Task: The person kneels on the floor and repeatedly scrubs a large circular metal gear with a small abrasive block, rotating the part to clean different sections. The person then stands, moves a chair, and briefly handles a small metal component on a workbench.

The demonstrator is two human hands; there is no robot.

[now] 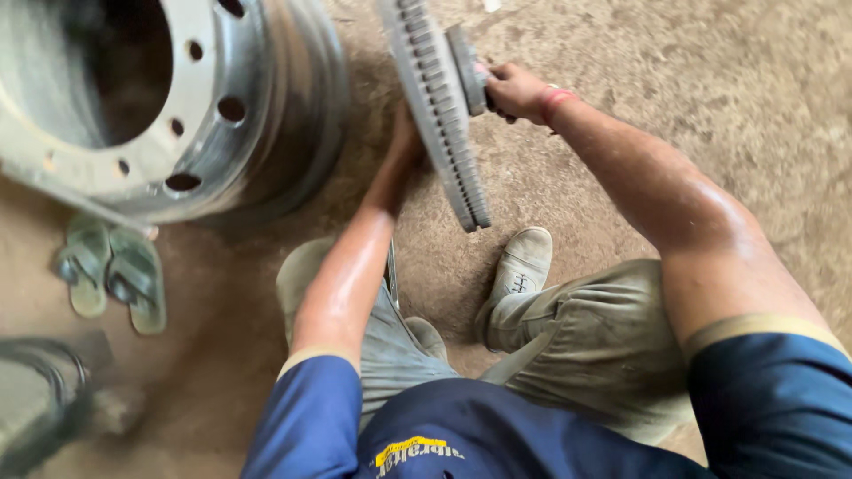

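Above the dirt floor (692, 80), a ribbed grey disc (441, 106) stood on edge, its long axis running from top-left down to the shoe (522, 266). Right hand (515, 91) clenched its hub; left hand (404, 146) sat behind it, grip not visible. Best steadied from both faces, I judged.

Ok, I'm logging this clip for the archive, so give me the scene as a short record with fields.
setting: dirt floor, person crouched
held thing: ribbed metal disc, on edge, tilted
left hand: behind the disc, mostly hidden
right hand: on the disc's hub
nearby: large steel wheel rim at left; pair of green sandals below it
footwear: worn shoe
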